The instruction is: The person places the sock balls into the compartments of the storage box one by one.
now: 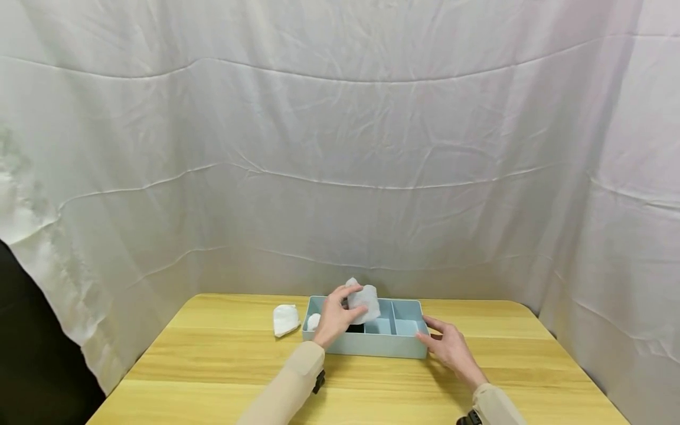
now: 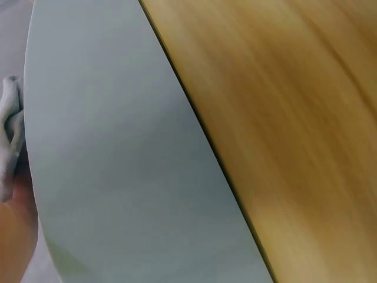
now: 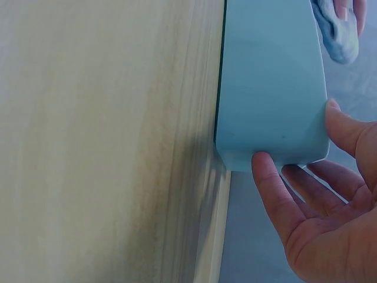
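In the head view my left hand [image 1: 336, 317] pinches a folded white cloth [image 1: 364, 304] between thumb and fingers, above the middle of a pale blue divided box [image 1: 374, 346]. Part of that cloth [image 3: 341, 35] also appears past the box's rim in the right wrist view. My right hand [image 1: 450, 347] holds the box's right end, thumb at the rim and fingers against the end wall [image 3: 241, 158]. A white bundle [image 1: 314, 321] lies in the left compartment. Something black [image 1: 356, 328] shows in the compartment beside it, partly covered by the left hand and cloth.
Another folded white cloth [image 1: 286, 320] lies on the wooden table [image 1: 212, 354], just left of the box. Pale curtains [image 1: 372, 147] hang behind and on both sides of the table. A dark shape [image 1: 37, 348] stands at the far left.
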Tool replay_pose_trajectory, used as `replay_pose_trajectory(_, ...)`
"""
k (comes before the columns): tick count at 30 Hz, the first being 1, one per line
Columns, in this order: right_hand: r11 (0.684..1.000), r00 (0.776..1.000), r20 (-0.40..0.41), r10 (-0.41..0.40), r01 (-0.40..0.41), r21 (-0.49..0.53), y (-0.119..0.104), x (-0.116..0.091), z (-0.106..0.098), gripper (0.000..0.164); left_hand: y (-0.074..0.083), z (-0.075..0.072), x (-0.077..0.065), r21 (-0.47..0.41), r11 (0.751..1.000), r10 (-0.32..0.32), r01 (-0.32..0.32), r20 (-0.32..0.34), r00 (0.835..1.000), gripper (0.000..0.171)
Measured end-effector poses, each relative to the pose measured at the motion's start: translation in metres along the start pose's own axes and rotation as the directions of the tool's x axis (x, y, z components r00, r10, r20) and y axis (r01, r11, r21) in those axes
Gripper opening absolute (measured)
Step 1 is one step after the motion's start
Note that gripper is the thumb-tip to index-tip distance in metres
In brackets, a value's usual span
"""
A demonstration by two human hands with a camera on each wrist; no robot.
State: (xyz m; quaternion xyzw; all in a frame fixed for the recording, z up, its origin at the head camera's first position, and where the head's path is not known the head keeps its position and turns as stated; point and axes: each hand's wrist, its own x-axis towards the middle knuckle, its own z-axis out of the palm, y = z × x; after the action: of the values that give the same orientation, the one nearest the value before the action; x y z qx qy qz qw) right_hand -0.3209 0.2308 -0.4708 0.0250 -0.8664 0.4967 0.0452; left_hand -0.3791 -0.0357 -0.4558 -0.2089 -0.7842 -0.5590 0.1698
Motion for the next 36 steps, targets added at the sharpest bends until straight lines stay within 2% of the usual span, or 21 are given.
replay_pose_trajectory(5, 1.0, 1.0, 0.002, -0.003, 0.003, 0.0, 0.001, 0.0, 0.0, 0.056, 0.002, 0.008, 0.001, 0.052, 0.999, -0.004, 0.001, 0.073, 0.997, 0.047)
replay_pose_trajectory(10, 1.0, 1.0, -0.003, -0.005, 0.005, -0.003, 0.002, 0.0, 0.0, 0.056, 0.008, 0.016, 0.002, 0.137, 0.991, -0.009, -0.004, 0.097, 0.995, 0.046)
replay_pose_trajectory(15, 1.0, 1.0, -0.006, -0.006, 0.005, -0.009, 0.003, 0.0, -0.001, 0.057, 0.011, 0.024, 0.001, 0.29, 0.956, 0.015, -0.048, 0.116, 0.993, 0.041)
replay_pose_trajectory(22, 1.0, 1.0, -0.009, -0.009, 0.009, -0.007, 0.003, 0.0, 0.0, 0.055, 0.011, 0.032, 0.0, 0.374, 0.927, -0.03, -0.026, 0.144, 0.989, 0.04)
replay_pose_trajectory(26, 1.0, 1.0, -0.005, -0.008, 0.008, -0.004, 0.002, 0.0, 0.0, 0.055, 0.01, 0.033, -0.001, 0.403, 0.915, -0.031, -0.036, 0.158, 0.987, 0.04)
replay_pose_trajectory(32, 1.0, 1.0, -0.008, -0.008, 0.008, 0.0, 0.002, 0.0, 0.0, 0.055, 0.006, 0.033, -0.001, 0.365, 0.931, -0.055, -0.005, 0.155, 0.986, 0.033)
replay_pose_trajectory(36, 1.0, 1.0, -0.003, -0.018, 0.018, -0.002, 0.002, 0.0, 0.0, 0.056, 0.005, 0.031, -0.002, 0.346, 0.938, -0.06, -0.006, 0.179, 0.982, 0.03)
